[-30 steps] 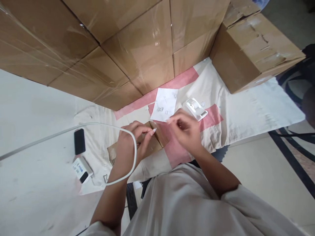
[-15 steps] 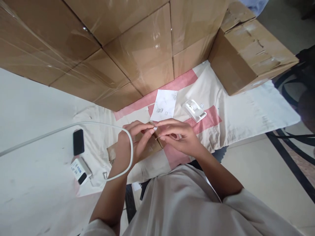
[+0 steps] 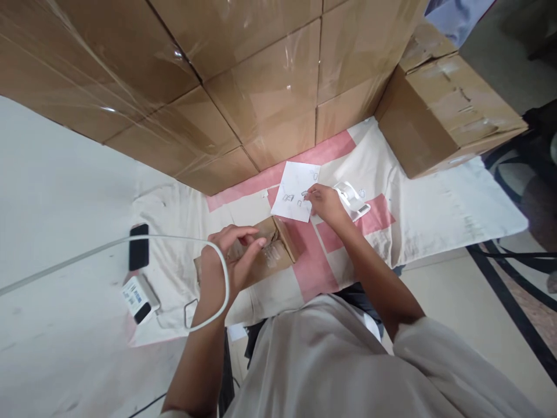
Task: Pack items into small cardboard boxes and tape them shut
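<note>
My right hand (image 3: 327,204) reaches over a sheet of white paper (image 3: 285,212), its thumb and fingers pinched on a small bent wire piece (image 3: 304,194) at the paper's right side. Several other small grey outlined shapes (image 3: 288,198) show on the paper; whether they lie loose or are drawn, I cannot tell. My left hand (image 3: 230,249) hovers over a small cardboard box (image 3: 278,255), thumb and index finger apart, with nothing visible between them. A white cable (image 3: 174,236) loops across my left wrist. Just beyond my right hand is a white plastic holder (image 3: 354,203).
Taped cardboard cartons (image 3: 261,87) form a wall behind the cloth (image 3: 322,267). Another carton (image 3: 452,110) stands at the right. On the left are a black phone-like object (image 3: 138,247), a white labelled device (image 3: 140,299) and a larger bent wire outline (image 3: 190,313).
My hands, close together over the small box before, are now apart. The right one has moved forward to the paper with the wire piece; the left has opened its fingers.
</note>
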A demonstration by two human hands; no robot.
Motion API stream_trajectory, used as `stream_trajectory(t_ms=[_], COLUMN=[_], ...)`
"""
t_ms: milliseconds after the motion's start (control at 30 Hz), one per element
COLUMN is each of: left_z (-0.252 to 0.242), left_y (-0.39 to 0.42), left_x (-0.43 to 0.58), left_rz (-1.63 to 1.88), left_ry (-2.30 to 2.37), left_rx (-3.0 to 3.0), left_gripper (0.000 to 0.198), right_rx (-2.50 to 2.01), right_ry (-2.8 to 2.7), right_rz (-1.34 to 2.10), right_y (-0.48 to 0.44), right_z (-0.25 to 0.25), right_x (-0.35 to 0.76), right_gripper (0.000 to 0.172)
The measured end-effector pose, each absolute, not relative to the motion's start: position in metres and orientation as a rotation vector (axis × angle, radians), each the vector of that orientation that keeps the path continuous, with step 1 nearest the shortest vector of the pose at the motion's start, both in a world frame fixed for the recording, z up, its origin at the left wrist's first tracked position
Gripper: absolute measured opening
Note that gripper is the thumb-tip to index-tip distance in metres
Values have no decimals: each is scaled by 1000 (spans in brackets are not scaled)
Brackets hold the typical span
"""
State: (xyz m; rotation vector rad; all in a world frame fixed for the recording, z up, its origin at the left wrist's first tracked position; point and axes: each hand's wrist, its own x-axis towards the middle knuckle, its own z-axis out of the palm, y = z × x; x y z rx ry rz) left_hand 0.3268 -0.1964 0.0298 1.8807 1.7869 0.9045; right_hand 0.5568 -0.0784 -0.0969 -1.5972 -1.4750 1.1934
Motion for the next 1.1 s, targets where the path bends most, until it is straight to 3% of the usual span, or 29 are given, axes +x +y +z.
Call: stream_trajectory(t_ms=[100,400,633,933,1100], left_z=[27,25,2,-10,-8], left_y=[-200,-208,-208,-210,-210], left_x=[321,302,270,246,246], left_rz=[895,876,243,22,-60], left_ry=[1799,1852,2291,2096,2079], left_rx=[1865,1939,1994,2043,2097], left_gripper=[14,16,45,43,42], right_rx=[-1640,-1342,-739,-596,-1129], right_ry=[-1455,-1375,-1809,-1895,-1918], right_rz=[1240,1236,1591,1742,1501], right_y=[-71,-98,-131,-134,-145], right_z=[-106,-100,-96,-119,-118], right_x=[554,563,567,541,538], right_gripper=[5,23,22,17,53])
